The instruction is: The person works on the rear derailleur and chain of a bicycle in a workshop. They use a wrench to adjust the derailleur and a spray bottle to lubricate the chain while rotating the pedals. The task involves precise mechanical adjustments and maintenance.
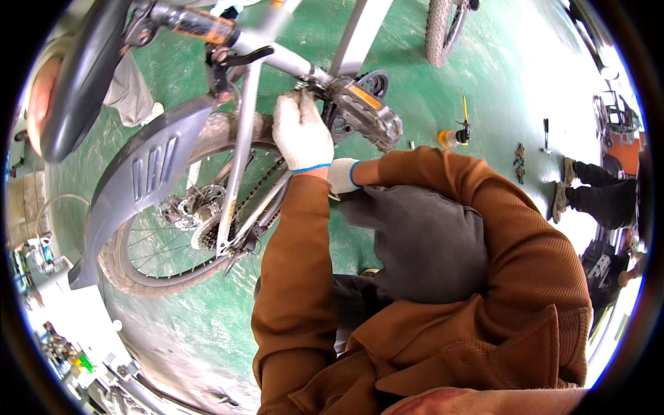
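A grey bicycle frame (283, 61) slants across the upper middle, its rear wheel (142, 282) low on the left. My left hand (302, 133), in a white glove with a blue cuff edge, reaches up to the frame beside the crank area. Its fingers are pressed together at a small part there, which I cannot make out. Just right of that hand is a black pedal (364, 111) with an orange reflector, in front of the chainring (375, 83). My right hand (343, 176), gloved likewise, lies behind my left wrist; its fingers are hidden.
A black mudguard (149, 169) covers the rear tyre. Another person's hand (43, 104) is by the black saddle (86, 76). On the green floor lie a yellow-and-black bottle (453, 137), a chain (519, 163) and a tool (546, 136). Another wheel (439, 34) stands at the top.
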`<act>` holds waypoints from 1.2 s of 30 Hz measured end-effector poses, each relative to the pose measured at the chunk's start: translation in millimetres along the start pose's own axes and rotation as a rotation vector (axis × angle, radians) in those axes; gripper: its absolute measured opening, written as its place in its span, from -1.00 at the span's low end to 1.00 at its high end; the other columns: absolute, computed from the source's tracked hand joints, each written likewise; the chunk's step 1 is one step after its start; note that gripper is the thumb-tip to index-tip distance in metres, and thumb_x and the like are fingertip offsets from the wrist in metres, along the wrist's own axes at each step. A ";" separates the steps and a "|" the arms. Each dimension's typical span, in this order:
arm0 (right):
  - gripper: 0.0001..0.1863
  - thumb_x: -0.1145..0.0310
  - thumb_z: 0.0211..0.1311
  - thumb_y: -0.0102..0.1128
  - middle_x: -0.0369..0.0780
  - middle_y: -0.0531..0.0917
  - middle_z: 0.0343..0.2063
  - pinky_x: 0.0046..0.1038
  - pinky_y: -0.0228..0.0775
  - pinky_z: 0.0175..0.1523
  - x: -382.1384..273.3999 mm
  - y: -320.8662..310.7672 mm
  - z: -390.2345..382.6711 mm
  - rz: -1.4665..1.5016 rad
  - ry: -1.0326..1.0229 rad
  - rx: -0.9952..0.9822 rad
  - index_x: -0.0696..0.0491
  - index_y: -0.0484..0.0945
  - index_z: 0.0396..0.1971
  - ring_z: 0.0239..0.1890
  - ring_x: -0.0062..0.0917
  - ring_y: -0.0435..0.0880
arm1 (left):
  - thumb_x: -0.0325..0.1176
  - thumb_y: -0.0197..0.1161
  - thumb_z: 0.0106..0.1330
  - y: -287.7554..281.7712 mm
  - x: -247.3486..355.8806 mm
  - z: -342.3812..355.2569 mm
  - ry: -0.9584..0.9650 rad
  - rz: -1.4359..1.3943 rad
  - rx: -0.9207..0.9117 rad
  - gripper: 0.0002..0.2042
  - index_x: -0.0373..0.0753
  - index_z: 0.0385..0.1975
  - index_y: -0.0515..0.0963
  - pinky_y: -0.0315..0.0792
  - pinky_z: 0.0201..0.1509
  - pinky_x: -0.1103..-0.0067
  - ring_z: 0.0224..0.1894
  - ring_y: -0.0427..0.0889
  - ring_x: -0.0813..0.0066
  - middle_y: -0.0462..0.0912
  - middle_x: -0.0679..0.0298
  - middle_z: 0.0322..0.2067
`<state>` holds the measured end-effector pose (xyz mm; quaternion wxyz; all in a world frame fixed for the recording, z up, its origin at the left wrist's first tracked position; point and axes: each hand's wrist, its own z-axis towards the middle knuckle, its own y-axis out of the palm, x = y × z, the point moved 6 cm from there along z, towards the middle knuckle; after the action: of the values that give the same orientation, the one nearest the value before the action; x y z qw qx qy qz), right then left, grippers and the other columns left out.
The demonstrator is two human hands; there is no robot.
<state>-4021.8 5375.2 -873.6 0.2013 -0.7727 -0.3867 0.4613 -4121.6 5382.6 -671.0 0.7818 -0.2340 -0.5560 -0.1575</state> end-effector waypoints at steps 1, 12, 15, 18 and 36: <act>-0.46 0.31 0.07 0.30 0.09 0.65 0.02 -0.06 0.54 0.12 13.8 -4.0 -10.1 0.041 0.021 0.029 0.12 0.56 0.11 0.05 0.06 0.68 | -0.45 0.20 0.50 3.6 3.8 1.8 0.037 0.020 -0.001 -0.87 -0.40 -0.23 0.56 0.48 -0.11 0.47 -0.32 0.55 0.42 0.64 0.12 -0.37; -0.43 0.14 0.28 0.25 0.01 0.75 -0.07 -0.30 0.48 0.16 33.5 -131.3 -248.1 0.455 0.453 0.412 0.26 0.59 0.14 0.00 -0.30 0.72 | -0.35 0.17 0.48 2.8 -3.8 -4.0 0.128 0.143 0.114 -0.85 -0.30 -0.25 0.57 0.49 -0.09 0.13 -0.20 0.63 -0.15 0.63 -0.06 -0.30; -0.46 0.13 0.29 0.27 -0.08 0.72 -0.22 -0.36 0.50 0.06 -0.7 -187.3 -324.2 0.322 0.540 0.620 0.27 0.61 0.08 -0.13 -0.40 0.69 | -0.36 0.23 0.46 -1.9 -3.7 -5.6 0.105 0.154 0.196 -0.85 -0.33 -0.29 0.55 0.48 -0.10 0.14 -0.20 0.64 -0.18 0.65 -0.10 -0.31; -0.57 0.27 0.28 0.27 -0.28 0.59 -0.34 -0.47 0.46 -0.09 -15.5 -213.0 -379.2 0.643 0.343 0.848 0.18 0.55 0.08 -0.30 -0.57 0.54 | -0.37 0.23 0.45 0.1 8.7 -5.9 0.065 0.153 0.261 -0.86 -0.31 -0.31 0.54 0.48 -0.09 0.10 -0.20 0.64 -0.19 0.64 -0.09 -0.32; -0.64 0.28 0.24 0.36 -0.16 0.58 -0.24 -0.26 0.66 -0.11 -314.4 -191.9 -127.5 -0.752 -0.579 0.046 -0.03 0.60 0.02 -0.19 -0.31 0.67 | -0.30 0.21 0.38 40.0 -0.4 -9.4 -0.119 0.435 0.296 -0.84 -0.22 -0.28 0.67 0.60 -0.11 0.16 -0.21 0.72 -0.03 0.71 0.01 -0.29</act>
<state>-4076.6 5253.7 -507.3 0.2554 -0.4140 -0.6697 0.5612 -4093.9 5411.2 -681.5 0.7891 -0.2397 -0.5544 0.1113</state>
